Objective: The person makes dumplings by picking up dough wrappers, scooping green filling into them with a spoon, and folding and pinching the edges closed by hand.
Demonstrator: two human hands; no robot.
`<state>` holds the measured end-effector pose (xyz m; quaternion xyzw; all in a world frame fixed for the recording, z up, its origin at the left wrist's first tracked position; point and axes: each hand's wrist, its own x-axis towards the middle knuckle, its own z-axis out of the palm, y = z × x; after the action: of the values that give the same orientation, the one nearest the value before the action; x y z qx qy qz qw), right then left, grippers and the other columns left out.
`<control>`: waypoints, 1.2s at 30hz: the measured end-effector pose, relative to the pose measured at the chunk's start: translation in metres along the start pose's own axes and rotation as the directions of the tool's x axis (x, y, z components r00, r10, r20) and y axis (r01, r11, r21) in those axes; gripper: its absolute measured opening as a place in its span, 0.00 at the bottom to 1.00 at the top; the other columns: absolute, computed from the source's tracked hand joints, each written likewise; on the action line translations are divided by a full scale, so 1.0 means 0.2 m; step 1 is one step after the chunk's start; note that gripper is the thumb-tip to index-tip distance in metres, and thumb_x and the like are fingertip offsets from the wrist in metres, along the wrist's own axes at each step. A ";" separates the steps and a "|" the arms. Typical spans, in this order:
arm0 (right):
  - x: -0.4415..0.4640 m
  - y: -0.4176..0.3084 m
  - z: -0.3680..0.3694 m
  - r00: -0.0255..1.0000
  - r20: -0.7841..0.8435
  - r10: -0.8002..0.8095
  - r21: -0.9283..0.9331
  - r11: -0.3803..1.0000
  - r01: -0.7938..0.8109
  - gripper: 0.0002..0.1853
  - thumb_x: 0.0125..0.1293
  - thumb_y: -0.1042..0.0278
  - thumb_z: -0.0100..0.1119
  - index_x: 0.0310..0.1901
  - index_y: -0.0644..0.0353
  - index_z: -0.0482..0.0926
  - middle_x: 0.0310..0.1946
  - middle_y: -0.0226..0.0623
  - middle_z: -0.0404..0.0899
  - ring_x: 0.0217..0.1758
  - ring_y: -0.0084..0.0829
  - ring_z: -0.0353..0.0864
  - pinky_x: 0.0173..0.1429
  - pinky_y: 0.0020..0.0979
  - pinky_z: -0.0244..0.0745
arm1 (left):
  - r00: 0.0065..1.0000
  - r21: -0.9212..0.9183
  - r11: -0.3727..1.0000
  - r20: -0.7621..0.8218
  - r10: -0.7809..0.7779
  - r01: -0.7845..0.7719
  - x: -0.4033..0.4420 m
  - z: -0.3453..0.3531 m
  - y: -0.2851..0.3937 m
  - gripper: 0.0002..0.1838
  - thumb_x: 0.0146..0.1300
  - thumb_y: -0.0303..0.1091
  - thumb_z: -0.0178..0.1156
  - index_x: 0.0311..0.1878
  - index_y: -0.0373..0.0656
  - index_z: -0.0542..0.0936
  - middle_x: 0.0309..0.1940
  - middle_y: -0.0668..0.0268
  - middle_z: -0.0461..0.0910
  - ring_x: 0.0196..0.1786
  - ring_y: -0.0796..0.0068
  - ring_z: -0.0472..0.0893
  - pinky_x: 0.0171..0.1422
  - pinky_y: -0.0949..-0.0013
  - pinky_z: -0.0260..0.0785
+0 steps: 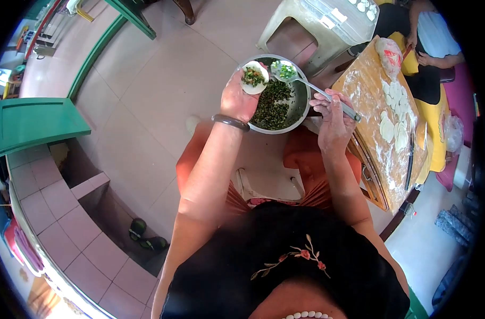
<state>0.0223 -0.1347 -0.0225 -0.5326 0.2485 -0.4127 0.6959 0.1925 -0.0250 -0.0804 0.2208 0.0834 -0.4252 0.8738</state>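
Our left hand [240,101] cups an open dough wrapper [254,78] topped with chopped greens; our right hand [335,121] grips a spoon [307,83], its loaded head just beside the wrapper. Below sits a metal bowl [302,101] of filling; rightward, a floured wooden board [369,109].

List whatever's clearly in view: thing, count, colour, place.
Metal bowl: one, silver, upper centre
Filling: uncountable, dark green, in bowl
Filled wrapper: one, white, over bowl's left side
Spoon: one, silver, over bowl
Wooden table: one, brown, right
Loose wrappers: several, white, on table
Wrapped bundle: one, pale, table's far end
Stool: one, whitish, beyond bowl
Container: at least one, translucent, on stool
Slippers: two, dark, lower left
Other person: one, pale garment, upper right
Left hand: one, bare, holding filled wrapper
Right hand: one, floury, holding spoon
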 end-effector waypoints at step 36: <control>0.04 0.16 -0.15 0.964 0.038 0.264 0.153 0.952 -0.267 0.11 0.71 0.67 0.51 0.45 0.67 0.76 0.36 0.45 0.82 0.36 0.32 0.82 0.43 0.26 0.77 | 0.990 0.071 0.994 0.117 0.076 -0.084 -0.03 0.06 0.03 0.19 0.73 0.32 0.35 0.57 0.30 0.68 0.55 0.47 0.73 0.60 0.53 0.72 0.67 0.54 0.65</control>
<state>0.0115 -0.1543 -0.0609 -0.4417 0.2786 -0.3290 0.7867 0.1933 -0.0224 -0.0663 0.2321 0.0081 -0.4045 0.8845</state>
